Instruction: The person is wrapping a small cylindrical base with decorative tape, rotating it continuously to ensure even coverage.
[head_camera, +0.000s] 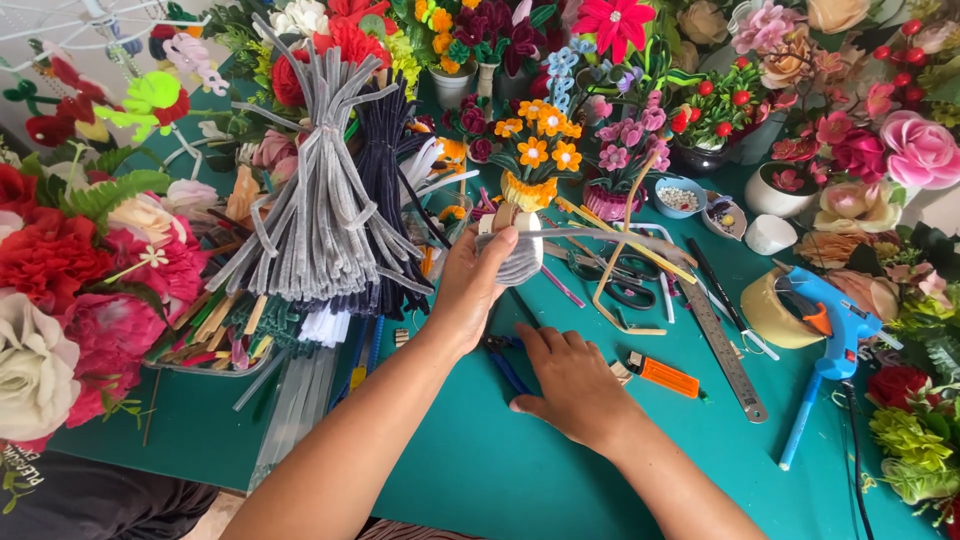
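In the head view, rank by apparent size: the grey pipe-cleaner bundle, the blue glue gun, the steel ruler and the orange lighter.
1. Grey pipe-cleaner bundle
2. Glue gun and ruler: similar length, so I won't rank them
3. Lighter, clearly smallest

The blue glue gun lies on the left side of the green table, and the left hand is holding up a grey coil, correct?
Not quite. The head view shows the blue glue gun on the right side of the green table. The left hand does hold up the grey coil.
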